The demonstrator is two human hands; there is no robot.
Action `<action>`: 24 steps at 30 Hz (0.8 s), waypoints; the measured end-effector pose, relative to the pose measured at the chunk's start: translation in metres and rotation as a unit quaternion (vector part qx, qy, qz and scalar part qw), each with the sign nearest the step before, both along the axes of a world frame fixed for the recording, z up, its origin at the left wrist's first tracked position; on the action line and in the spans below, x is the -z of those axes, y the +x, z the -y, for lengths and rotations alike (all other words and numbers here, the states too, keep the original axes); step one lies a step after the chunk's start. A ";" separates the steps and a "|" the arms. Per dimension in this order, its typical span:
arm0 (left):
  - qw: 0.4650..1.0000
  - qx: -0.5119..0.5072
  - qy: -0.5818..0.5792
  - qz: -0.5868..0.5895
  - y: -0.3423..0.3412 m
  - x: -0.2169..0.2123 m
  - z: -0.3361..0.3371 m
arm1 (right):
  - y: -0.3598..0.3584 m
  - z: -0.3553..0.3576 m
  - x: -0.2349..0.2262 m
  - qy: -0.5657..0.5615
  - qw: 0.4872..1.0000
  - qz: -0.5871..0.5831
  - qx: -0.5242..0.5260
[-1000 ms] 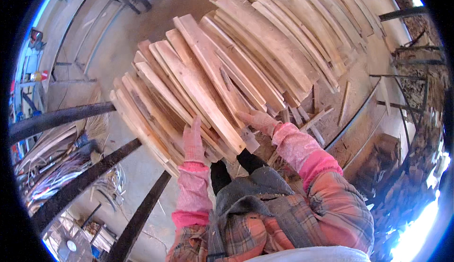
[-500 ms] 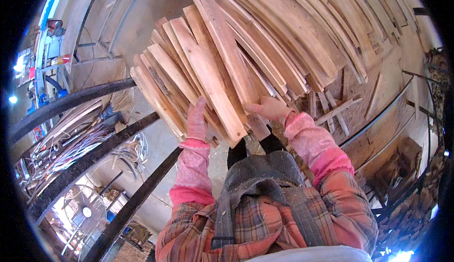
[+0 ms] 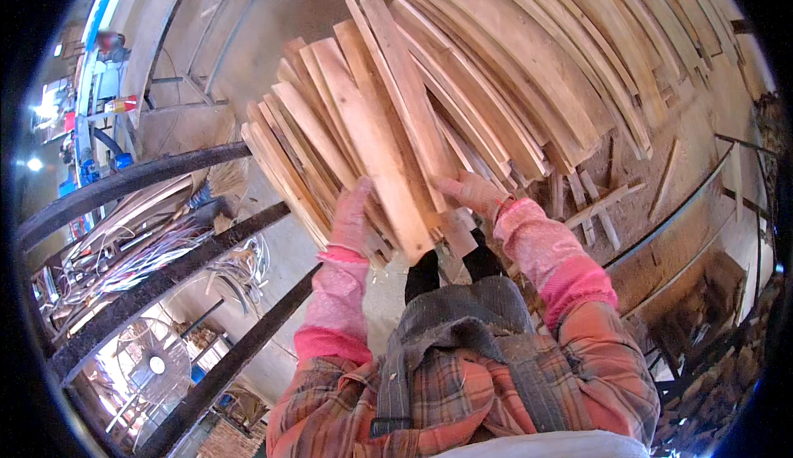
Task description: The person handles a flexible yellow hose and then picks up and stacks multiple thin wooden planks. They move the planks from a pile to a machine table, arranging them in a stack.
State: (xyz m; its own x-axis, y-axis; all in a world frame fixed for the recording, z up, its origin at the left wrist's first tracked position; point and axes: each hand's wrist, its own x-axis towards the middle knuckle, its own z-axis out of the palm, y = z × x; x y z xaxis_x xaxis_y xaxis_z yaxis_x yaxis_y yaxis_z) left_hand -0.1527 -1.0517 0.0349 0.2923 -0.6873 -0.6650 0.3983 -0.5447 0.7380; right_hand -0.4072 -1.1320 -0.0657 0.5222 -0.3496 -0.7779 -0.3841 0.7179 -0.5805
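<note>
- We have the wide pale board (image 3: 373, 148) between our left hand (image 3: 349, 220) and right hand (image 3: 475, 192), slanting among the row of boards (image 3: 529, 70).
- Our left fingers (image 3: 357, 198) lie at its left edge; we cannot tell whether they grip.
- Our right fingers (image 3: 450, 184) touch the narrow board (image 3: 410, 86) beside it; clenched or loose, we cannot tell.

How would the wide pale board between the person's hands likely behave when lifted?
The board is probably stiff, since it looks like solid wood. Its flat face suggests it won't readily roll. It may slide, as the other boards around it look loosely stacked.
</note>
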 end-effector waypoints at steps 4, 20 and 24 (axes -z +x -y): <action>0.992 -0.020 0.014 0.126 0.001 0.044 -0.012 | 0.009 0.017 -0.014 0.000 0.999 -0.040 -0.001; 0.982 -0.020 -0.034 0.184 0.019 0.008 0.007 | 0.041 0.023 -0.024 0.065 0.963 0.169 0.200; 0.992 -0.080 -0.072 0.073 0.020 -0.007 -0.005 | 0.055 0.018 -0.065 -0.019 0.975 0.181 0.123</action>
State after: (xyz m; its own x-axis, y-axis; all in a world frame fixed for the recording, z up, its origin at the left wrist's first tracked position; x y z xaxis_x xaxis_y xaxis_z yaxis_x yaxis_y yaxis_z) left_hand -0.1331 -1.0467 0.0417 0.4908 -0.7093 -0.5060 0.3547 -0.3679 0.8596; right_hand -0.3518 -1.1504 -0.0007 0.6572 -0.5240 -0.5418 0.0330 0.7381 -0.6739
